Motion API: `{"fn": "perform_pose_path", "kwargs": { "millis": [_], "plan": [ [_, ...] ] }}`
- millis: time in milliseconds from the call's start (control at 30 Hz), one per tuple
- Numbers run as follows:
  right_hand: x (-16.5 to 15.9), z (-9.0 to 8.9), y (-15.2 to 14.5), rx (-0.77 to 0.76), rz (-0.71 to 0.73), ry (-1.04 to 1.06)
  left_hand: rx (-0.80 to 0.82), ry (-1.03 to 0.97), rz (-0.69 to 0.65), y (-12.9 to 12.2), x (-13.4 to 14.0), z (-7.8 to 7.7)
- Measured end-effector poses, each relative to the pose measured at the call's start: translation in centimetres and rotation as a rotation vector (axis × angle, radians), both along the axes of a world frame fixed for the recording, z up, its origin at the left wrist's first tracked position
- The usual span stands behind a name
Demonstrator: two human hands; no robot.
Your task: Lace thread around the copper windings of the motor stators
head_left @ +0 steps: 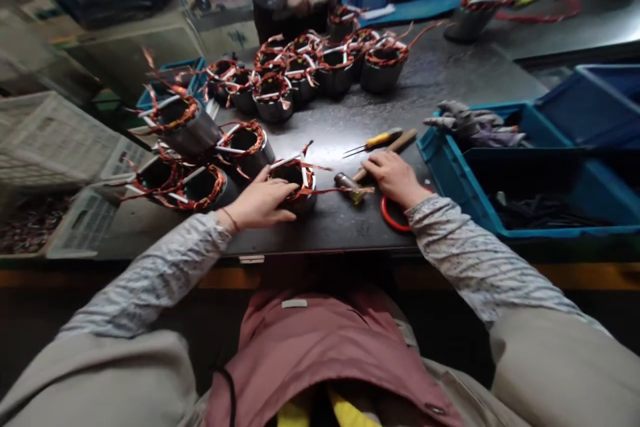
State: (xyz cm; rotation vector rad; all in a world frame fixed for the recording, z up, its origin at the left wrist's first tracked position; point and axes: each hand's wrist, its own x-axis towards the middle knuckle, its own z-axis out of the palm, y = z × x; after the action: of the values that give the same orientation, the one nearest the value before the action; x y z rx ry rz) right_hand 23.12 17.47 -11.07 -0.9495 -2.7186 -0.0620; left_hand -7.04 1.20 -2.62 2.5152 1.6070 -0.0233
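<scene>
My left hand [263, 203] is on the near stator [306, 202], a dark metal cylinder with copper windings, white strips and loose wire leads. Its fingers reach over the rim and its thumb lies along the front side. My right hand [393, 175] is closed around the wooden handle of a hammer [360, 173]; its fingertips are partly hidden. The hammer's metal head [349, 185] lies on the bench just right of the stator. Red-handled scissors [395, 219] are under my right wrist. A yellow-handled tool with two thin prongs [376, 140] lies beyond the hammer.
More stators [273, 95] crowd the bench [320, 123] ahead, with several stacked at left [187, 127]. Blue bins [505, 232] stand at right, one with gloves [470, 121] on it. White crates [83, 220] are at left. A co-worker's hand [300, 3] is across the bench.
</scene>
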Motion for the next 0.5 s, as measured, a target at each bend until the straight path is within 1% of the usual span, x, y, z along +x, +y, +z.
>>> {"fn": "perform_pose_path", "kwargs": {
  "millis": [67,100,133,167,233,267,300,367,433,500],
  "plan": [
    [0.0,0.0,1.1,-0.024,-0.052,0.026,0.064,-0.023,0.144,-1.0,2.0,-0.7],
    [0.0,0.2,1.0,-0.023,-0.069,0.046,0.080,-0.037,0.190,-1.3,2.8,-1.0],
    [0.1,0.4,0.5,-0.011,-0.071,0.072,0.083,-0.052,0.213,-1.6,3.2,-1.3],
    [0.1,0.6,-0.7,0.010,-0.053,0.101,0.073,-0.067,0.209,-1.9,3.4,-1.5],
    [-0.1,1.2,-4.2,0.058,0.053,0.160,0.044,-0.099,0.150,-2.4,3.3,-1.7],
    [-0.3,1.5,-6.4,0.067,0.142,0.177,0.038,-0.116,0.113,-2.7,3.1,-1.7],
    [-0.7,1.8,-8.6,0.058,0.245,0.186,0.037,-0.134,0.073,-2.9,3.0,-1.7],
    [-2.1,2.3,-12.3,0.022,0.368,0.224,0.037,-0.169,-0.002,-3.3,3.0,-1.8],
    [-4.0,2.9,-14.2,-0.058,0.392,0.288,0.031,-0.195,-0.061,-3.6,3.2,-2.0],
    [-6.0,3.2,-14.1,-0.160,0.307,0.420,0.020,-0.205,-0.099,-3.5,3.4,-2.2]
  ]
}}
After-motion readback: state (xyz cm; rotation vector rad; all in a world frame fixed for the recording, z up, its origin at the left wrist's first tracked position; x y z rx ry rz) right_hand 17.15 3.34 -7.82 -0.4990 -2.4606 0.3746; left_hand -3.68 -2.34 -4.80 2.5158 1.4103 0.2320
